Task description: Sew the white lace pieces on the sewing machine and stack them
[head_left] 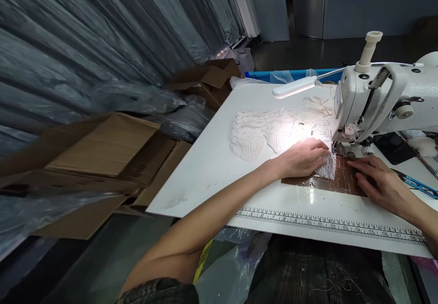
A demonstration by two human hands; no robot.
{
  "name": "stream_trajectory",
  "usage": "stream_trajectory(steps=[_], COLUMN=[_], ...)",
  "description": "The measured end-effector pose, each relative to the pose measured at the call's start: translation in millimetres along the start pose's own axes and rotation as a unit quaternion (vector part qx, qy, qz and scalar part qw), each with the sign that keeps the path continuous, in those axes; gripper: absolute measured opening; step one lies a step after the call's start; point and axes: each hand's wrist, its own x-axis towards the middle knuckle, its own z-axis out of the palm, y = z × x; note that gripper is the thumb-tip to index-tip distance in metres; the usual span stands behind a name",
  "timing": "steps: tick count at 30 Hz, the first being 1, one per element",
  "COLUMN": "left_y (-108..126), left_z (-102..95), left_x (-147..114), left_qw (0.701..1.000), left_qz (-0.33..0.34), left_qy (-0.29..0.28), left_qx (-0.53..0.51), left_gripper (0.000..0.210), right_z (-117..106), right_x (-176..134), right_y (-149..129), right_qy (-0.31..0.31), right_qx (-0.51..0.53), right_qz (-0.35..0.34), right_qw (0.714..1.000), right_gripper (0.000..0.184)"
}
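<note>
- Two hands at the sewing machine (376,99), both flat on the work, near the right end of the worktop (212,167), between its near and far edges.
- Left hand (303,158): palm down, fingers stretched out and unclenched, pressing a small piece of white lace (326,167). Fingertips point right, toward the needle area (337,148), almost touching it.
- Right hand (383,181): also palm down, fingers loose and spread, resting on the brown piece (338,183) beneath the lace. Grips nothing; it only holds the piece flat.
- Lace lies between the two hands, directly in front of the needle and just on its near side. Left hand is on it; right hand is beside it, on the brown piece.
- Brown piece runs long-ways parallel to the worktop's near edge, with its far edge under the presser foot.
- Printed ruler (328,224) runs along the near edge, just in front of both hands.
- More white lace pieces (260,133) lie spread to the left of the machine, toward the far edge, lit by the lamp (296,87).
- Blue-handled snips (419,186) lie at the right edge, just beyond the right hand. A dark phone (393,148) lies under the machine arm.
- Cardboard boxes (99,153) stand off the left edge, on the floor.
</note>
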Motion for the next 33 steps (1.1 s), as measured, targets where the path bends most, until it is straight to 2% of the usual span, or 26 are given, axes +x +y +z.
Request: stream_trajectory(steps=[3, 7, 11, 13, 16, 20, 23, 26, 28, 33], left_y=[6, 8, 9, 9, 10, 12, 15, 16, 17, 17], left_z=[5.4, 11.3, 13.4, 14.1, 15.5, 15.9, 13.6, 12.0, 12.6, 17.2], left_x=[-4, -3, -4, -6, -6, -4, -3, -2, -1, -1], left_qw=[0.999, 0.999, 0.998, 0.997, 0.993, 0.985, 0.975, 0.964, 0.963, 0.97], left_qz=[0.032, 0.009, -0.005, -0.006, 0.017, 0.065, 0.058, 0.059, 0.08, 0.107], left_qy=[-0.016, -0.004, 0.021, 0.046, 0.102, 0.158, 0.21, 0.25, 0.249, 0.218], left_qx=[-0.031, -0.032, -0.055, -0.063, -0.059, -0.018, -0.036, -0.065, -0.062, -0.019], left_gripper=[0.023, 0.023, 0.022, 0.023, 0.022, 0.021, 0.019, 0.013, 0.011, 0.014], right_z=[2, 6, 12, 16, 23, 23, 22, 25, 28, 32], right_x=[-3, -1, 11, 19, 29, 32, 27, 20, 15, 5], right_y=[-4, -10, -14, -16, -18, -19, -19, -21, -24, -32], right_qy=[0.011, 0.004, -0.038, -0.047, -0.04, -0.018, -0.009, -0.022, -0.034, -0.04], right_qx=[0.005, 0.027, 0.07, 0.08, 0.078, 0.091, 0.036, -0.046, -0.075, -0.119], right_qz=[-0.006, 0.003, 0.002, -0.003, -0.008, 0.017, 0.034, -0.001, -0.014, 0.01], right_qw=[1.0, 1.0, 0.997, 0.996, 0.996, 0.996, 0.999, 0.999, 0.997, 0.992], right_gripper=[0.035, 0.033, 0.032, 0.032, 0.015, 0.019, 0.023, 0.032, 0.034, 0.032])
